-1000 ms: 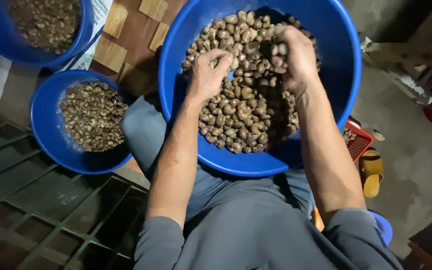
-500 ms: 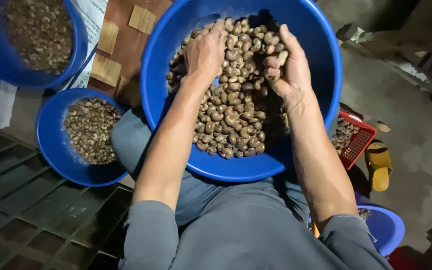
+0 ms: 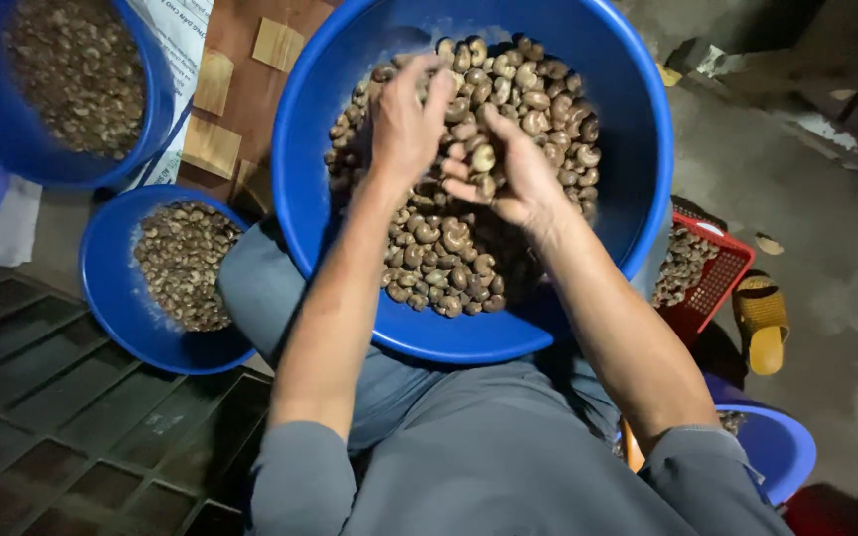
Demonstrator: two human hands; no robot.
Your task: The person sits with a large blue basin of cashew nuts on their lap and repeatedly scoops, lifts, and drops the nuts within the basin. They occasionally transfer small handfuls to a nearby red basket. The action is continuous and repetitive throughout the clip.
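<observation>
- Nuts [image 3: 449, 248] fill the big blue basin [image 3: 638, 199] on the person's lap.
- Left hand [image 3: 404, 124] and right hand [image 3: 508, 174] have drawn together mid-pile since half a second ago.
- Right fingers grasp several nuts; left fingers curl loosely, released.
- Sorted nuts sit in the smaller bowl [image 3: 111, 298] nearby.

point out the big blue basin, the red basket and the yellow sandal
big blue basin [image 3: 638, 149], head view, bare inner wall
red basket [image 3: 717, 283], head view, mesh side
yellow sandal [image 3: 765, 323], head view, its strap

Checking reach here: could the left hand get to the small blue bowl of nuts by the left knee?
Probably yes: the left hand is in the big basin, and the small bowl lies open beside that arm.
</observation>
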